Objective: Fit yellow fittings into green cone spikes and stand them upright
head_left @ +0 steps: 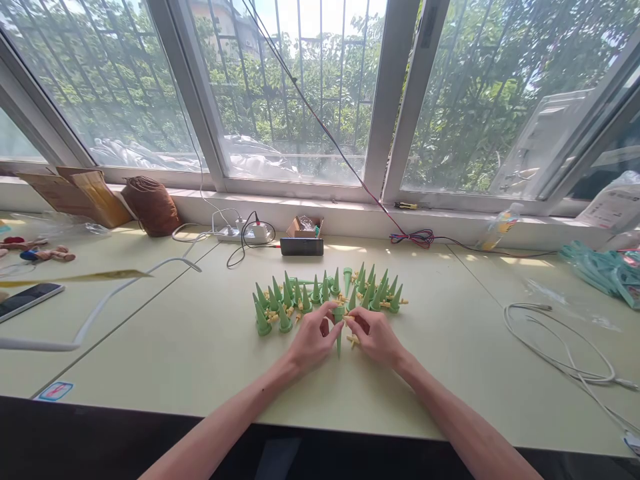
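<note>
My left hand (314, 339) is closed around a green plastic watering spike (339, 348), its pointed end turned down towards me. Close against it on the right, my right hand (377, 339) pinches a small yellow valve piece (349, 321) at the side of the spike's wide head. The fingers partly hide where the two meet. On the table just below the right fingertips lies another yellow valve piece (353, 342). Beyond my hands stand several green spikes (285, 319) with points up, many with yellow pieces sticking out. One spike (347, 280) among them stands point down.
Behind the spikes, a phone (302, 247) leans before a small cardboard box (305, 227). A power strip (245, 232) with cables runs along the windowsill. To the right are a coiled white cable (560, 340) and a bottle (500, 227); another phone (27, 300) lies left.
</note>
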A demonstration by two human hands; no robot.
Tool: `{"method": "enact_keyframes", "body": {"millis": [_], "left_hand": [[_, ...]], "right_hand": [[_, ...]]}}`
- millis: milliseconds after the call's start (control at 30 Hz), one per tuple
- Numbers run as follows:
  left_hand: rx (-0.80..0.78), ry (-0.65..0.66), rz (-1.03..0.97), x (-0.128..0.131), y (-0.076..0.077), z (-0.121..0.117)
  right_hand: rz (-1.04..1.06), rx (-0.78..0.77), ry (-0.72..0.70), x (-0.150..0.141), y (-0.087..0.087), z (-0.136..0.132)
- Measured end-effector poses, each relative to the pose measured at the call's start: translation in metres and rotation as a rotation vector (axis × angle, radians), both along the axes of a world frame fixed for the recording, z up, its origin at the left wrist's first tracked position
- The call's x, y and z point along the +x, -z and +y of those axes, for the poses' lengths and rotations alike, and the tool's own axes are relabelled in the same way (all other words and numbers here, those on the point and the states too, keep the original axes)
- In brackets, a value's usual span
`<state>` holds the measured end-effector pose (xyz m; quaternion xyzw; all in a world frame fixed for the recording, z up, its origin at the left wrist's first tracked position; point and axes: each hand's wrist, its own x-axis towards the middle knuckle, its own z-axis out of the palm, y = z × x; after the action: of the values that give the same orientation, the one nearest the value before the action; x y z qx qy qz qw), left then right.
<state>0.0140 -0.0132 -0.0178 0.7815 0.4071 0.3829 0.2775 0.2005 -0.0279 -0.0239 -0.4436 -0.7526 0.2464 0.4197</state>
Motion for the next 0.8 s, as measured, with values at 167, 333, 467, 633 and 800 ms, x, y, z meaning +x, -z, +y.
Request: {"method": "enact_keyframes", "body": {"millis": [167,333,467,633,800], "left_hand": [[0.002,0.005,-0.006,-0.0002,-0.0014,-0.0005],[-0.004,0.004,-0.012,-0.0003,-0.0027,-0.0013],[0.005,-0.006,0.002,0.0001,-0.0028,-0.001],[0.022,-0.026,0.01,0.0006,-0.0015,-0.0003],[0.017,-0.016,0.008,0.0,-0.0004,-0.0001]], "right_hand": [[0.0,-0.013,-0.011,0.0,0.0005,0.0001],[-0.01,-0.032,-0.002,0.0002,0.0006,0.0008],[0.013,-0.027,0.015,-0.0001,0.0007,0.0004],[0.045,-0.009,0.038,-0.001,-0.0002,-0.0005],[0.036,-0.007,0.029,-0.0005,0.002,0.0003]]}}
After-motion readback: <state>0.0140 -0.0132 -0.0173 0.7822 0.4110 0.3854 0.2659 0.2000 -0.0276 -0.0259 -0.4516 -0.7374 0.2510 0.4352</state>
